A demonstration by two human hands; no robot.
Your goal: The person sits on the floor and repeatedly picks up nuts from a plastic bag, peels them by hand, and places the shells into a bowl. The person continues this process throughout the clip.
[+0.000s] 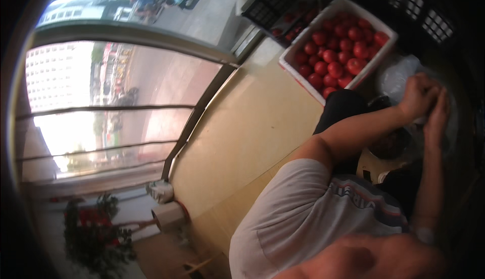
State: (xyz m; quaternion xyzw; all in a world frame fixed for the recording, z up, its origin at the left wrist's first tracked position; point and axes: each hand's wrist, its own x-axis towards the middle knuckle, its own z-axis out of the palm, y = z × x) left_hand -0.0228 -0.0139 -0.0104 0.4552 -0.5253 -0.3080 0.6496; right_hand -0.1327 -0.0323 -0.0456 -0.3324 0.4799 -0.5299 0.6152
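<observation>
My left hand [418, 95] is curled, its fingertips meeting those of my right hand [437, 114], at the right of the view. Both hands pinch a translucent plastic bag [399, 75], which spreads out behind and below them; the exact finger grip is partly hidden. What the bag holds cannot be made out. Left of the hands, a white foam box [299, 77] is filled with red tomatoes [335, 69]. A dark round thing [390, 144] lies in shadow between my forearms, too dim to identify.
A black plastic crate [282, 4] with some red produce stands beyond the foam box. Dark latticed crates [413, 4] are at the top right. A tan panel [246, 127] runs along the barred window at left. A potted plant [94, 229] is at lower left.
</observation>
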